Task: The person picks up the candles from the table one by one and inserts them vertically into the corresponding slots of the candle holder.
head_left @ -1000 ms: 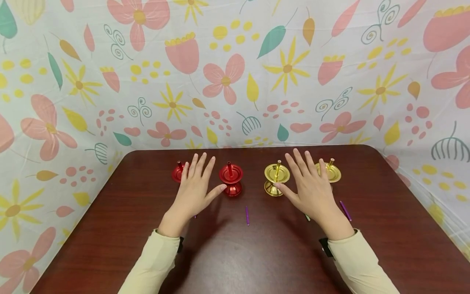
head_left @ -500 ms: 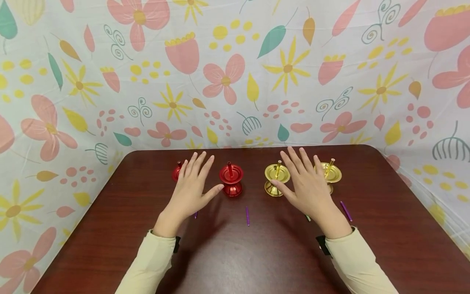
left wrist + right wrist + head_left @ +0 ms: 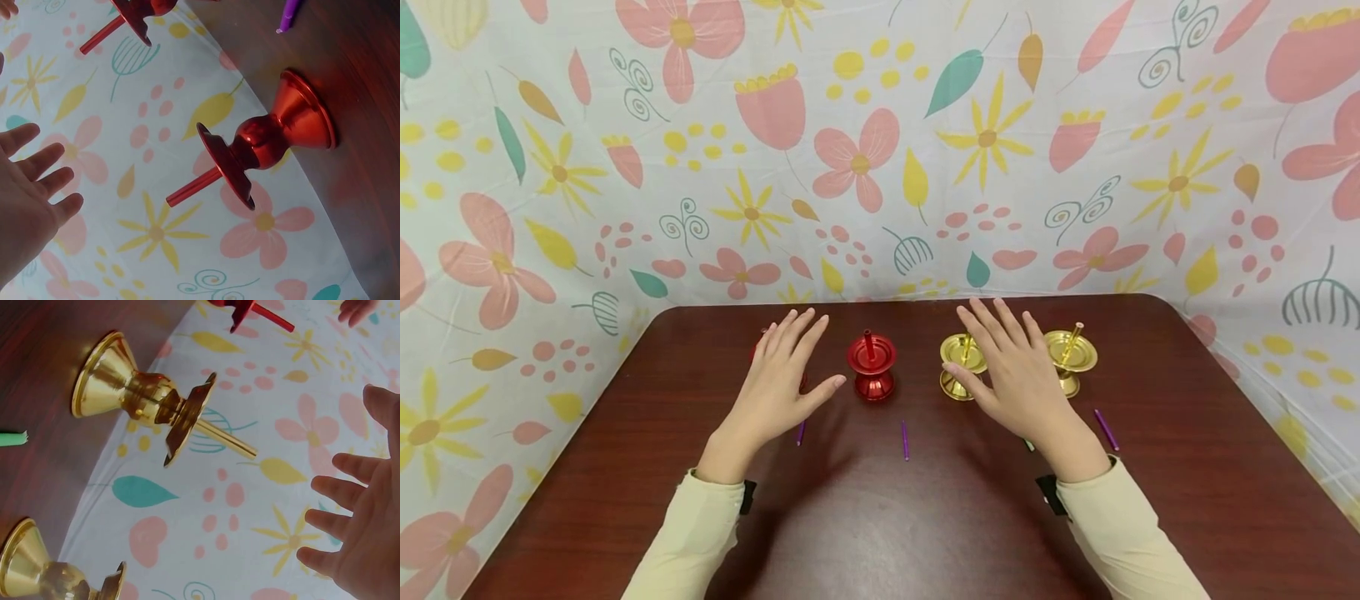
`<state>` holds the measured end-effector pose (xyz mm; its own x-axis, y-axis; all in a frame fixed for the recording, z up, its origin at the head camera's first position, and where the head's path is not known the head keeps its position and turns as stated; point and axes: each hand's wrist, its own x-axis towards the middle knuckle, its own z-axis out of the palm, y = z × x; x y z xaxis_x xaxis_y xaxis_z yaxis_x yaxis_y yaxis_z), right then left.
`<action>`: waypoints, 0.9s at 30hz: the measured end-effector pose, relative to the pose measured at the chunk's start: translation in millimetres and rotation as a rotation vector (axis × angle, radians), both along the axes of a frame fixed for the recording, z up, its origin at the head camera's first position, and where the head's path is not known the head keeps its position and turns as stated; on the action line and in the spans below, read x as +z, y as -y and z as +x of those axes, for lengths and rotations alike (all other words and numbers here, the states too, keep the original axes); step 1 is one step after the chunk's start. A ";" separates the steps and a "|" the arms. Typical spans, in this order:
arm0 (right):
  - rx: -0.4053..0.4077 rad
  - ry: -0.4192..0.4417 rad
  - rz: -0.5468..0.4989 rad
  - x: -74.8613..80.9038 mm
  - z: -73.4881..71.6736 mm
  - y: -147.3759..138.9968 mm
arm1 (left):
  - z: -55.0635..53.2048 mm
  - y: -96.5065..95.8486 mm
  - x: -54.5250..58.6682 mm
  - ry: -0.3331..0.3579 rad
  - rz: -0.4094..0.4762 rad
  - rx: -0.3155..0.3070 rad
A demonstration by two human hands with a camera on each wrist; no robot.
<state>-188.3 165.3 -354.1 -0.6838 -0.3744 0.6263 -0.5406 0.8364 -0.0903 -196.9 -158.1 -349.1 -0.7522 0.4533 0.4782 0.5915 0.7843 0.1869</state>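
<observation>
My left hand (image 3: 778,379), palm down with fingers spread, hovers in front of the left red candlestick (image 3: 259,140), which it mostly hides in the head view. The other red candlestick (image 3: 872,386) stands just right of its thumb. My right hand (image 3: 1018,383) is also spread in the air and overlaps the left gold candlestick (image 3: 147,397). Beyond its fingers, the right gold candlestick (image 3: 1067,354) stands upright. Each candlestick has a dish and a thin upright tube. Neither hand holds anything.
Thin purple candles (image 3: 905,440) lie on the dark wooden table (image 3: 895,533) in front of the candlesticks, one at the far right (image 3: 1107,429). A green candle (image 3: 12,439) lies partly behind my right wrist. A flower-patterned cloth (image 3: 865,242) hangs behind the table.
Both hands have drifted left, still spread. The left hand now covers more of the left red candlestick; the right hand has uncovered the right gold one and overlaps the left gold one more.
</observation>
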 end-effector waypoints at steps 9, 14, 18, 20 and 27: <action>0.032 0.027 -0.013 8.5 1.1 9.9 | 0.5 10.9 3.2 -0.035 0.049 -0.007; 0.047 0.055 -0.028 12.7 2.8 16.6 | 0.5 16.8 6.7 -0.037 0.088 -0.011; 0.068 0.059 -0.038 15.0 2.8 22.0 | 0.2 22.0 9.4 -0.042 0.115 -0.016; 0.078 0.056 -0.040 16.0 2.2 25.0 | 0.1 24.5 10.5 -0.046 0.123 -0.013; 0.107 0.056 -0.055 17.1 -0.9 35.6 | 0.3 31.9 13.0 -0.067 0.159 -0.009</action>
